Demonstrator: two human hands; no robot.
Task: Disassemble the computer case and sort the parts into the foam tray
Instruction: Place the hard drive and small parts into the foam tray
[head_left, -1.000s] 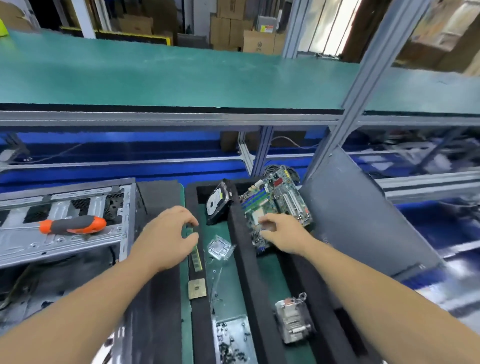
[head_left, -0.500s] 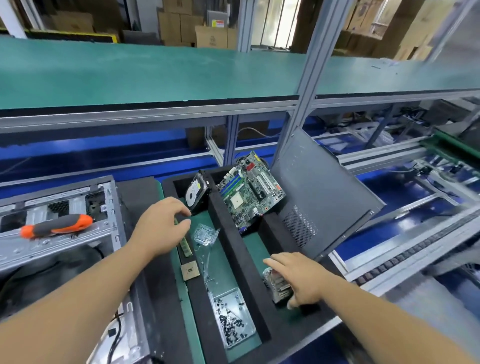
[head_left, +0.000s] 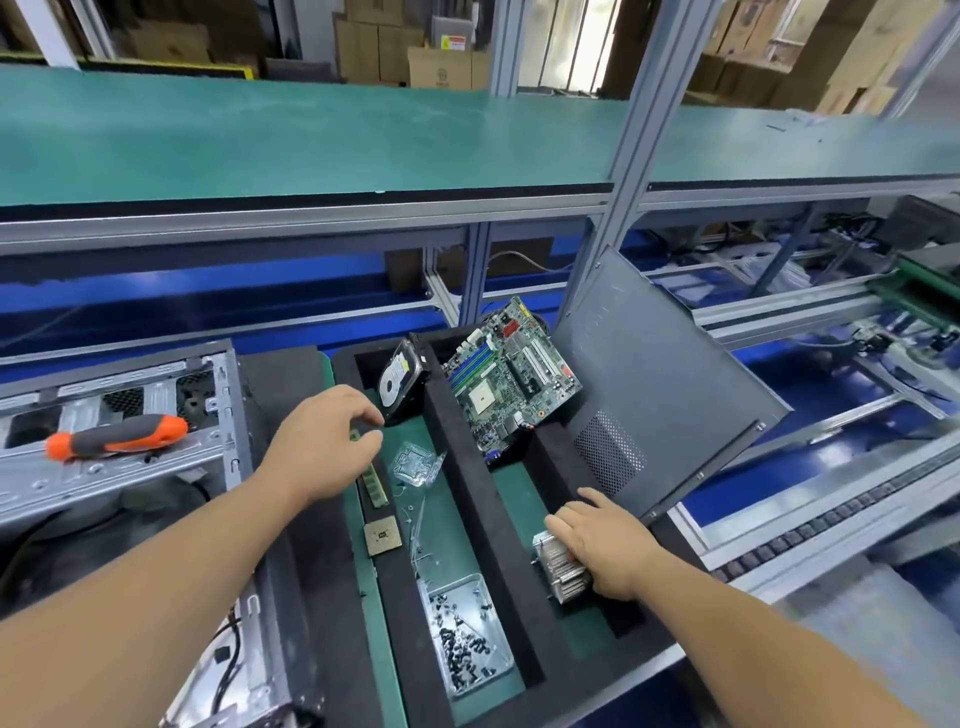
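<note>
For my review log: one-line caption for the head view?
Left hand pinches RAM stick; right hand rests on heatsink in foam tray.

Matt blk foam tray (head_left: 488, 519); shiny metal heatsink (head_left: 558, 569).

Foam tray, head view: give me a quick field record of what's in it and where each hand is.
left hand: fingers pinch the RAM stick at the tray's left slot
right hand: resting on the heatsink, right compartment
foam tray: holds hard drive, motherboard, CPU chip, screw box
side panel: leaning at tray's right
screwdriver: lying on case
</note>
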